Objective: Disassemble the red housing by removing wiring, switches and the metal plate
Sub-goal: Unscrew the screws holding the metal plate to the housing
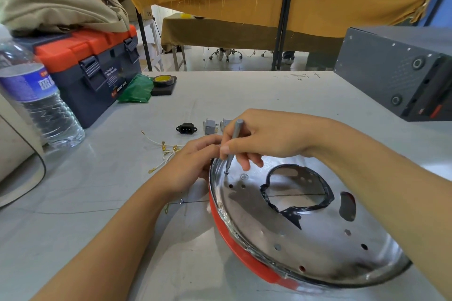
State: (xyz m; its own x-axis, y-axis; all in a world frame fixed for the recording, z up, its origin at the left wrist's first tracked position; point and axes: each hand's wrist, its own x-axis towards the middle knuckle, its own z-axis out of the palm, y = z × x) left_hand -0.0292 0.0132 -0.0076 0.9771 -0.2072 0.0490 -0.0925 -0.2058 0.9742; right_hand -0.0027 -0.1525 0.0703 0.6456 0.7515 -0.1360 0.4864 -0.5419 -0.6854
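The red housing (244, 255) lies on the grey table (122, 239) w/ its shiny metal plate (305, 239) facing up; all places below are given rel. to that housing. The plate has a big irregular cutout edged in black near its middle, a smaller oval opening to the right of that, and several small holes. Right hand (269, 137) is over the housing's far-left rim, thumb and fingers pinching a slim grey screwdriver (233, 144) held nearly upright, tip down on a small screw (226, 172) at the plate's far-left edge. Left hand (193, 161) sits just left of the housing, fingers curled against the rim close to that screw; can't tell if they grip the rim or only rest on it. Removed parts lie beyond the housing: a black power socket (186, 128), then a grey switch (210, 126) beside it, and a 2nd grey switch (226, 123) partly hidden behind the right hand. Left of the housing, near the left hand, loose white wires (161, 146) w/ brass terminals lie in a small tangle. Further off to the far left: an orange-and-navy toolbox (90, 68), a water bottle (36, 98), a green bag (137, 90) and a roll of tape (163, 80). Far right of the housing stands a dark grey metal box (396, 71).
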